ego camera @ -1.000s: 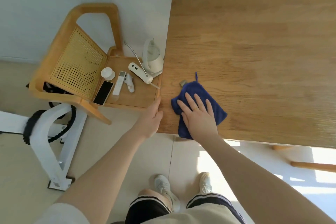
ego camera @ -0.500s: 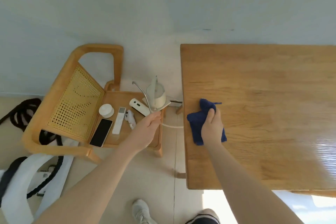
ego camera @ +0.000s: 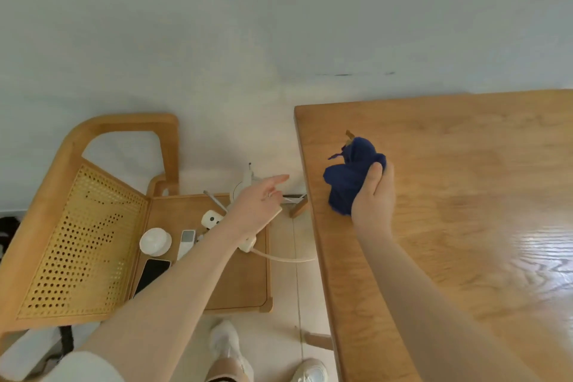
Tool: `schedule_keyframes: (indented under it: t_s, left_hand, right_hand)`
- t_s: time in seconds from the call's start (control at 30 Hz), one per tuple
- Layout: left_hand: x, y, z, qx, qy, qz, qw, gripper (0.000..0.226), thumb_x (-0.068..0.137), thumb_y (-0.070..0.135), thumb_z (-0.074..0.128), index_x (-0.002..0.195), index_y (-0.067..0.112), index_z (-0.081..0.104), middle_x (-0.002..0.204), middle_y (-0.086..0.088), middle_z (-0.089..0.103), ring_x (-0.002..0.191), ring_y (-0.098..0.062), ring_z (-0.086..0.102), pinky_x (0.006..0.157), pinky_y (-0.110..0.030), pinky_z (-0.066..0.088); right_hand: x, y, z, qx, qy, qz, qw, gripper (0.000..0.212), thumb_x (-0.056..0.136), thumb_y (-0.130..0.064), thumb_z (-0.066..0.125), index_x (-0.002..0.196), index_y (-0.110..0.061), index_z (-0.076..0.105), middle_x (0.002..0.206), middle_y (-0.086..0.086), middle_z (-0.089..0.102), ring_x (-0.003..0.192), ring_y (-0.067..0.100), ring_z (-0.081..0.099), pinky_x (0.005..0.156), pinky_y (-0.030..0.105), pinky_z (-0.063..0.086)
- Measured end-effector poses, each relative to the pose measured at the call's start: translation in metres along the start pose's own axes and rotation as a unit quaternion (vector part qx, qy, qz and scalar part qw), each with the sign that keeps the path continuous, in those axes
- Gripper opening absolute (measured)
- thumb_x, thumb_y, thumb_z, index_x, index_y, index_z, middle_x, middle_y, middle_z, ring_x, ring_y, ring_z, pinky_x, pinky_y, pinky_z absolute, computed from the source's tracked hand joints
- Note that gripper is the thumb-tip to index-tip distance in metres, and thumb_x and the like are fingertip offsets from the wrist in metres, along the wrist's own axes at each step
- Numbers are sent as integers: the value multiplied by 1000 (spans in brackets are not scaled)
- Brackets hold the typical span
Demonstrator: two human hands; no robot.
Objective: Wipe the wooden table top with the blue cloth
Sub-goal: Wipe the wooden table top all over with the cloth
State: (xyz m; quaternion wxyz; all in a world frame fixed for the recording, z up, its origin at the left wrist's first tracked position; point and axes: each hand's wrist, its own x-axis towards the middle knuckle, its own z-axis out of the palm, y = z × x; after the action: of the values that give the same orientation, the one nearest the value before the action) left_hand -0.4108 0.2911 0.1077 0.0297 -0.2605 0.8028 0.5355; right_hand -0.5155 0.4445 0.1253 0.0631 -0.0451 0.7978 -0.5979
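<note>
- A wooden chair [ego camera: 93,146] with a woven cane back [ego camera: 77,245] stands by the pale wall [ego camera: 279,9]; its seat [ego camera: 238,282] carries several small things
- A black smartphone [ego camera: 152,274] lies face up near the cane back; a slim white remote [ego camera: 187,242] lies just beside it, farther back
- A round white lidded container [ego camera: 155,241] sits left of the remote
- A white device [ego camera: 211,219] with dark dots sits at the seat's back; partly hidden
- A white kettle [ego camera: 245,186] stands at the seat's rear; mostly hidden
- A white cable [ego camera: 279,258] runs off the seat's edge
- White sneakers [ego camera: 310,372] rest on the pale tiled floor [ego camera: 282,332]
</note>
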Motion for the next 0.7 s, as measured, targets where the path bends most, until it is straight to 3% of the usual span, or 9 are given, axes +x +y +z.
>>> schedule_keyframes:
  t_s: [0.07,0.2,0.27,0.33,0.4,0.5,0.53,0.6,0.7]
  left_hand:
    - [34,4,-17,39,7,21,999,41,99,19,39,140,27,41,140,9,44,126,-8,43,98,-17,30]
    - [115,20,-52,113,-1,85,990,47,96,8,39,140,23,39,143,6,42,126,-11,44,98,-18,31]
    - [149,25,-71,147,-14,120,982,47,95,5,39,139,21,40,142,5,43,123,-11,45,95,-14,30]
    - [171,23,-91,166,-12,148,975,45,94,4,40,137,19,44,140,4,45,119,-10,47,96,-16,31]
    - [185,17,-110,180,-4,164,970,42,94,4,42,133,17,48,137,5,47,116,-10,49,95,-17,33]
    - [198,3,-128,188,-13,170,967,39,94,4,42,130,16,51,136,5,48,114,-11,51,93,-17,34]
    - [201,-2,-131,188,-21,169,967,38,94,4,43,129,16,52,136,4,48,113,-12,52,92,-17,33]
    - [205,-9,-132,190,-44,168,966,38,94,5,43,129,16,52,137,5,46,113,-11,51,92,-17,33]
    - [210,-14,-126,195,-80,184,960,40,93,5,42,131,18,50,138,6,45,112,-9,49,95,-19,35]
  right_hand:
    - [20,-9,15,-2,10,-14,1000,32,102,-27,25,119,-10,45,89,-16,51,83,6,53,65,16,39]
    - [58,-21,45,-1,34,-38,999,26,102,-24,26,115,-13,45,85,-18,51,72,-13,52,58,4,39]
    - [79,-25,65,-35,43,-51,997,26,102,-24,26,116,-13,45,85,-12,53,77,-1,56,59,11,40]
    - [104,-25,95,-119,7,-39,992,27,100,-22,28,115,-8,46,93,8,62,95,29,59,74,30,45]
    - [130,-13,126,-337,-107,-93,931,32,96,-24,26,112,-11,52,113,16,61,119,36,48,99,44,37]
    - [152,11,156,-555,-314,-248,730,37,97,-33,29,111,-19,61,123,-4,61,138,18,26,114,41,8]
    - [160,15,160,-581,-335,-261,695,38,96,-34,31,107,-20,64,117,-5,64,137,16,26,114,41,6]
    - [171,14,166,-610,-338,-274,662,40,94,-36,32,100,-20,68,108,-4,68,136,15,29,114,41,5]
    - [161,16,163,-606,-312,-298,669,51,88,-37,25,79,-16,71,84,0,71,117,22,50,112,40,15]
